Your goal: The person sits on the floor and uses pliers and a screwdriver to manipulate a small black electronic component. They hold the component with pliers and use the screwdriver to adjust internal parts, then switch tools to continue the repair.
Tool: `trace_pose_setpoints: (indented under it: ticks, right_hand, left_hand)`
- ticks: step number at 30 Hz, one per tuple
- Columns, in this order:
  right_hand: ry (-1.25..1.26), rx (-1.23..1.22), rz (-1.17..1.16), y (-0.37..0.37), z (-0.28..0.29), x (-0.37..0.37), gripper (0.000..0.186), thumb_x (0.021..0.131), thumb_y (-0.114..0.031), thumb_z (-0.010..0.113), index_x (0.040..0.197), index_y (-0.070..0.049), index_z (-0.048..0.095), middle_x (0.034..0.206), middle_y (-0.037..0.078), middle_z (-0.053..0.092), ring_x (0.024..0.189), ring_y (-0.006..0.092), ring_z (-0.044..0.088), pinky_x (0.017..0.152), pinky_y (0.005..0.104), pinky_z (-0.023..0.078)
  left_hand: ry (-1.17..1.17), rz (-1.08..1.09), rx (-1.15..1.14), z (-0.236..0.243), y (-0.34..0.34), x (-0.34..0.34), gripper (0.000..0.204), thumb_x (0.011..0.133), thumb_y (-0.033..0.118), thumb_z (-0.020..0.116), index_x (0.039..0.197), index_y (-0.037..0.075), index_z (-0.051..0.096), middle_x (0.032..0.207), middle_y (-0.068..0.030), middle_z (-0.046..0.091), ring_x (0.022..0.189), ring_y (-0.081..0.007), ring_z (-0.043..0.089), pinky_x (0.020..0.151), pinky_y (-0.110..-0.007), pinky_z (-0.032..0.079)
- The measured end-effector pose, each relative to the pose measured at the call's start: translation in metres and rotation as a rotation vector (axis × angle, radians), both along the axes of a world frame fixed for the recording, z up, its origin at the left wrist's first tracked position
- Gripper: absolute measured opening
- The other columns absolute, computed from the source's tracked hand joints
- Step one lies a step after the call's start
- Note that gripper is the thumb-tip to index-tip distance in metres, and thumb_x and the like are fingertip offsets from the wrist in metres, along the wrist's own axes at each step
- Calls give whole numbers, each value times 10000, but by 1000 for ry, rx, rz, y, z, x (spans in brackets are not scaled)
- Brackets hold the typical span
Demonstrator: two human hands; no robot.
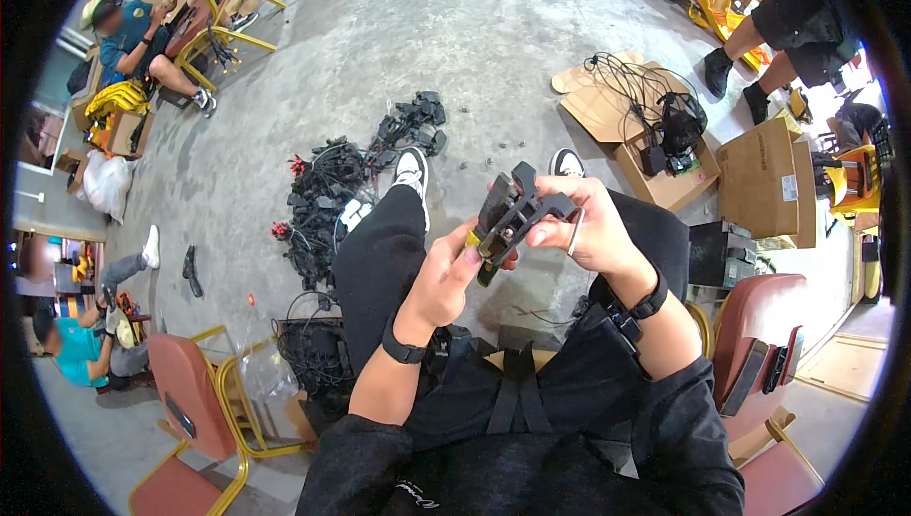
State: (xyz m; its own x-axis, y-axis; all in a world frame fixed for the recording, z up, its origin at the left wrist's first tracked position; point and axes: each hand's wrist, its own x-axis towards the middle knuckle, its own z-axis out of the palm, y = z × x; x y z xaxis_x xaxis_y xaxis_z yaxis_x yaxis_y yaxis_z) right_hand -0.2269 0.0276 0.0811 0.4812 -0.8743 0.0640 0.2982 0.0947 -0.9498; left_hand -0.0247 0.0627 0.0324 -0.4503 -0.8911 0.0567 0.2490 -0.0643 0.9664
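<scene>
In the centre, both hands grip a black plastic assembly (520, 195) with a dark grey plate, a small yellow piece and a green part low on it. My left hand (443, 279) has its thumb pressed on the yellow piece and its fingers curled behind. My right hand (593, 222) holds the assembly's upper right side; a thin light strip, too small to name, crosses its fingers. Below, on the floor between my legs, lie some loose wires (536, 317).
A pile of black parts and cables (318, 203) lies front left. An open cardboard box (664, 184) stands right, red chairs (190, 388) beside me. Co-workers sit upper left (128, 37) and lower left (76, 355); another person's legs (802, 46) show upper right.
</scene>
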Motion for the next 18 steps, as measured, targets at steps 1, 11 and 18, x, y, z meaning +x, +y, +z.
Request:
trace_pose_setpoints:
  ticks: [1,11,18]
  right_hand:
    - [-5,-8,-1,0,0,-1,276,809,-67,757,1038,40,646,816,68,664,670,141,637,634,284,518]
    - [-44,-103,8,-1,-10,0,197,845,-161,744,893,19,679,800,65,657,701,129,628,659,278,506]
    - [29,-141,-33,-1,-9,0,222,843,-192,745,891,13,673,835,41,654,754,101,601,695,253,486]
  left_hand:
    - [-3,-15,-14,-1,0,0,637,966,535,460,1246,-32,536,968,-97,668,904,-161,626,842,-299,468]
    - [-83,35,-90,-10,-1,0,678,954,587,446,1244,-19,535,947,-71,669,905,-131,603,832,-269,455]
    - [-179,73,-164,-15,-5,4,584,993,500,444,1240,-22,531,800,-48,602,689,-127,519,635,-280,428]
